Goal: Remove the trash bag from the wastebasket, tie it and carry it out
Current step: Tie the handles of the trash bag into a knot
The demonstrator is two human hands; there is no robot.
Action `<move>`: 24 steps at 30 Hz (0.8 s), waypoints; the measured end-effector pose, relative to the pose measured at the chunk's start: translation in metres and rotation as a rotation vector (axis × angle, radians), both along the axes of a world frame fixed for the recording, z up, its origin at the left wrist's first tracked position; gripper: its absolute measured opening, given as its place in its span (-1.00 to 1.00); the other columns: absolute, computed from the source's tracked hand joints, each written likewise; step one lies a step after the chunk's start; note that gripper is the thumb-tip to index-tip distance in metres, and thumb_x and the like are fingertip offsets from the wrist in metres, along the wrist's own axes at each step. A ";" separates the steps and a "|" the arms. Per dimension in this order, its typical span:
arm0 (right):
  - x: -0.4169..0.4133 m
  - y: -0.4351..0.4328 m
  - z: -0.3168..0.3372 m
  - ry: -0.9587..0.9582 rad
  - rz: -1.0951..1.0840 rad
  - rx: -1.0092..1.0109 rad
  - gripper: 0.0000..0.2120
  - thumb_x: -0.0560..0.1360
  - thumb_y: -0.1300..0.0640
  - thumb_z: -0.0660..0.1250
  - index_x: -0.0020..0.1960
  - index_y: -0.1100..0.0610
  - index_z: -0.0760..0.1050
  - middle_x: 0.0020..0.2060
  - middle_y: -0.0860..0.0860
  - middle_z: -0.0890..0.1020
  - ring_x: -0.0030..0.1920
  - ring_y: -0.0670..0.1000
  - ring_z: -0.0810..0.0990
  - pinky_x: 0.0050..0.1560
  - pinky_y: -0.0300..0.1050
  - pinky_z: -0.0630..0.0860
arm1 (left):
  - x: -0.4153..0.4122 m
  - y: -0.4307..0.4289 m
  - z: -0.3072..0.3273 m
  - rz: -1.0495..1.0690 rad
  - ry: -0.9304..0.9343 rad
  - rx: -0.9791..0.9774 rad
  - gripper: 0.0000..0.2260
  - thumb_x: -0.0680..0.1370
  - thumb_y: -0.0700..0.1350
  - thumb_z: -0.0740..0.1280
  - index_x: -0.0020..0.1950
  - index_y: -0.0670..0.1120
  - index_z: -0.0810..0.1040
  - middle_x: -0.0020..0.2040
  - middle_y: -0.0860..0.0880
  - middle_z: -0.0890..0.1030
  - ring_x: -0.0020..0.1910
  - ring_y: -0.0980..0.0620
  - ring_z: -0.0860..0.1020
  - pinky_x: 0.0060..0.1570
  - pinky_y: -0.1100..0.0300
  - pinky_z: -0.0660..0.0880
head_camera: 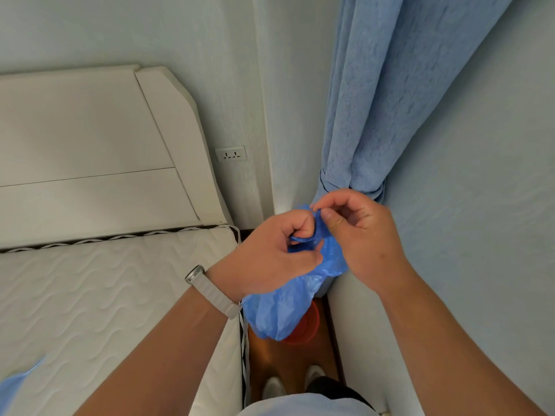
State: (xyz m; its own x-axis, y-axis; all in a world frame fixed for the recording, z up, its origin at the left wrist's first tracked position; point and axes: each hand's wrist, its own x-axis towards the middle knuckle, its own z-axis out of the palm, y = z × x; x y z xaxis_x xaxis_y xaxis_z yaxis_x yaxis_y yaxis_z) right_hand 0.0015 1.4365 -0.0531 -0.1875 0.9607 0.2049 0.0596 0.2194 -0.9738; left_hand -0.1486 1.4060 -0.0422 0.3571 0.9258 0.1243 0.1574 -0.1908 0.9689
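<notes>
Tying is being carried out now: the blue trash bag is already out of the wastebasket and is being held in the air between both hands, so removal is judged done, while finishing the knot and carrying the bag out are judged to be left. The bag's gathered neck is being pinched by the left hand, whose fingers are curled shut around a twisted loop of plastic. A free end is being gripped narrowly between thumb and forefinger of the right hand, just beside and above the left fingers. The bag's body is hanging below the fingers; its contents cannot be told through the plastic. Directly beneath it, the red wastebasket is being largely hidden, so its inside cannot be judged.
</notes>
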 end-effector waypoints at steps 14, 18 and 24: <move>0.003 0.002 -0.001 -0.065 0.167 -0.336 -0.89 0.54 0.33 0.30 -0.12 0.17 0.53 -0.49 -0.08 0.58 -0.56 -0.05 0.47 -0.59 -0.24 0.41 | -0.006 -0.001 -0.010 0.234 0.338 0.284 -0.64 0.42 -0.36 0.39 -0.31 -0.09 0.22 -0.19 -0.10 0.45 -0.23 -0.01 0.43 -0.23 0.24 0.37; 0.004 0.003 0.002 -0.071 0.185 -0.377 -0.95 0.51 0.31 0.34 -0.07 0.19 0.53 -0.45 -0.02 0.57 -0.54 -0.05 0.49 -0.57 -0.23 0.42 | -0.010 -0.004 -0.004 0.238 0.361 0.300 -0.66 0.42 -0.33 0.40 -0.32 -0.09 0.24 -0.09 -0.06 0.51 -0.16 0.02 0.50 -0.17 0.26 0.41; 0.004 0.002 0.005 -0.090 0.176 -0.352 -0.92 0.51 0.37 0.28 -0.09 0.23 0.51 -0.33 0.18 0.53 -0.49 0.03 0.49 -0.47 -0.20 0.50 | -0.009 -0.002 0.001 0.281 0.339 0.319 -0.67 0.41 -0.31 0.40 -0.33 -0.12 0.25 -0.16 -0.11 0.58 -0.15 0.05 0.55 -0.15 0.20 0.46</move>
